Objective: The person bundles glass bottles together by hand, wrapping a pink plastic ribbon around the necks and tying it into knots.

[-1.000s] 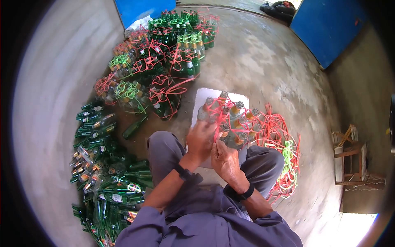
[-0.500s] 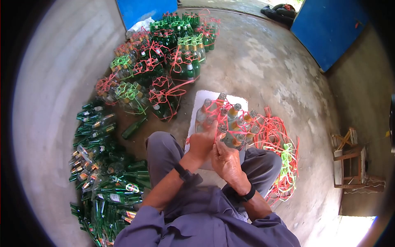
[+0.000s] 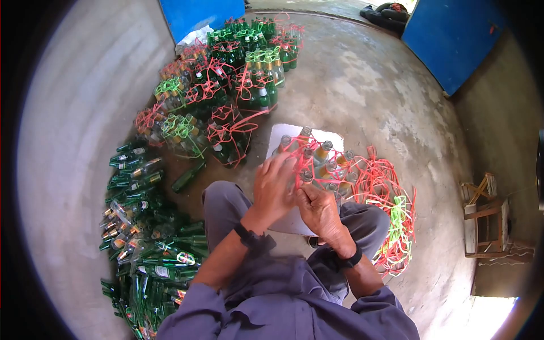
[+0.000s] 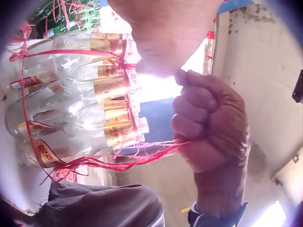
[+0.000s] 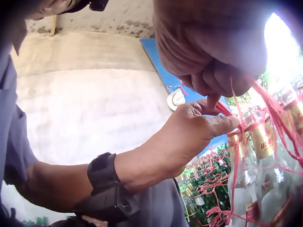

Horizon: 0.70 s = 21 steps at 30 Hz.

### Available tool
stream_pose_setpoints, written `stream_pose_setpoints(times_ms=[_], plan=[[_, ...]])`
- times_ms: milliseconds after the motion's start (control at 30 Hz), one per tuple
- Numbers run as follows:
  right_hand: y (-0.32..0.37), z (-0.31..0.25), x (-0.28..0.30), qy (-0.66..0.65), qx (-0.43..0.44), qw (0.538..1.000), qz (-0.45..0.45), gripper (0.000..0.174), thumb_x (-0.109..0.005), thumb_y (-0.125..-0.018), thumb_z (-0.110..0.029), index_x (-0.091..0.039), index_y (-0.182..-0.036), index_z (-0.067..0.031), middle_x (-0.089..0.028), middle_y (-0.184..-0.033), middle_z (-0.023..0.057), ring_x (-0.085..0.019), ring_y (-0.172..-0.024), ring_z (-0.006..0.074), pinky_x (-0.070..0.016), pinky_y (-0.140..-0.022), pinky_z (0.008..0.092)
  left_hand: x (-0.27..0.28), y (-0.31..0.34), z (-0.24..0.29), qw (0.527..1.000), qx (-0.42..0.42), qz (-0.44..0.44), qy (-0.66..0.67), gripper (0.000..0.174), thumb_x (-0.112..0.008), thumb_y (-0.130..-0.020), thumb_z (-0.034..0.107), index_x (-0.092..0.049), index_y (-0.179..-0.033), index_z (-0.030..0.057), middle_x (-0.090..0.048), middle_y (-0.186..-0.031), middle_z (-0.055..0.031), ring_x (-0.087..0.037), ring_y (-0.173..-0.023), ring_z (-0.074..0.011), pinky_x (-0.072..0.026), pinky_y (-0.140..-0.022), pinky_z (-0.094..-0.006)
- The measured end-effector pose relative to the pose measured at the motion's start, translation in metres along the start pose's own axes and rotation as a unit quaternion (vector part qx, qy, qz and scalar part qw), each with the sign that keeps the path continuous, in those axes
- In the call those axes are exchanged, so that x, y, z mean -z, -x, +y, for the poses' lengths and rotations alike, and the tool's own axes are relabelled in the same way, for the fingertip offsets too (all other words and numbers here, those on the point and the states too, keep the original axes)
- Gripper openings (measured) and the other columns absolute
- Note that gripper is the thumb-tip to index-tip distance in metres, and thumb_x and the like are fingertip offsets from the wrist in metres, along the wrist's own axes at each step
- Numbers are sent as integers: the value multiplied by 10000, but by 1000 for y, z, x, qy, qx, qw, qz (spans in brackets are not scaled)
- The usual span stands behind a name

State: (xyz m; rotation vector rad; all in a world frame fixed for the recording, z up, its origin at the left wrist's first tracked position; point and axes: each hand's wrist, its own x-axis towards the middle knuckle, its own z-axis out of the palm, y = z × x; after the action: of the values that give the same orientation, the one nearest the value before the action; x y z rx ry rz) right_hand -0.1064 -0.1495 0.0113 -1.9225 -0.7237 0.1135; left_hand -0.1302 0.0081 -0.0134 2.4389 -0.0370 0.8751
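Observation:
A bundle of clear glass bottles with gold neck labels stands before the seated person. Red plastic twine loops around their necks and bodies. My right hand is at the near side of the bundle, fingers curled tightly round the strands that stretch from the bottles in the left wrist view. My left hand is beside it at the left, covering some of the bottles in the head view. In the right wrist view its thumb and fingers pinch red twine close to the bottle necks, just below the right hand.
The bottles stand on a white slab by the knees. Loose red and green twine lies at the right. Green bottles lie heaped at the left, with tied bundles behind. A wooden stool stands near the right wall.
The left hand first reaches a finger forward among the bottle necks, then draws back and rises a little at the left. The right hand shifts slightly to the right, still gripping the twine.

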Motion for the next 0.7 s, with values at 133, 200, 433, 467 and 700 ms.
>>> stream_pose_setpoints(times_ms=[133, 200, 433, 467, 700], plan=[[-11, 0, 10, -16, 2, 1000, 21, 149, -615, -969, -78, -674, -910, 46, -602, -682, 149, -558, -605, 177, -471, -601, 334, -12, -9, -21, 999, -29, -43, 16, 402, -727, -741, 115, -650, -1134, 83, -605, -1279, -141, -557, -1191, -363, -441, -982, -478], [-18, -1, 19, -32, -89, 995, -17, 180, -623, -968, -110, -709, -938, 45, -625, -688, 79, -560, -642, 119, -473, -616, 316, -14, -13, -26, 997, -35, -60, 36, 405, -729, -719, 93, -629, -1111, 79, -608, -1247, -136, -552, -1197, -356, -432, -966, -475], [-38, -6, 32, -60, -118, 990, -41, 269, -593, -943, -169, -651, -808, 56, -584, -624, 68, -491, -619, 94, -439, -579, 318, -15, -29, -25, 983, -52, -132, -114, 280, -694, -737, 91, -725, -1014, 121, -642, -1275, -86, -551, -1232, -334, -460, -969, -466], [-38, -7, 33, -60, -118, 990, -41, 269, -593, -943, -169, -651, -808, 56, -584, -624, 68, -491, -619, 94, -439, -579, 318, -17, -31, -27, 978, -51, -160, -126, 243, -692, -740, 95, -747, -974, 124, -655, -1258, -84, -555, -1232, -335, -465, -973, -472], [-38, -6, 39, -124, -180, 975, -27, 257, -623, -925, -190, -750, -835, 14, -643, -677, 1, -544, -667, 50, -448, -604, 272, -34, -34, -41, 983, 34, -173, 47, 179, -655, -759, 111, -784, -879, 83, -694, -1289, -153, -554, -1257, -377, -466, -1041, -525]])
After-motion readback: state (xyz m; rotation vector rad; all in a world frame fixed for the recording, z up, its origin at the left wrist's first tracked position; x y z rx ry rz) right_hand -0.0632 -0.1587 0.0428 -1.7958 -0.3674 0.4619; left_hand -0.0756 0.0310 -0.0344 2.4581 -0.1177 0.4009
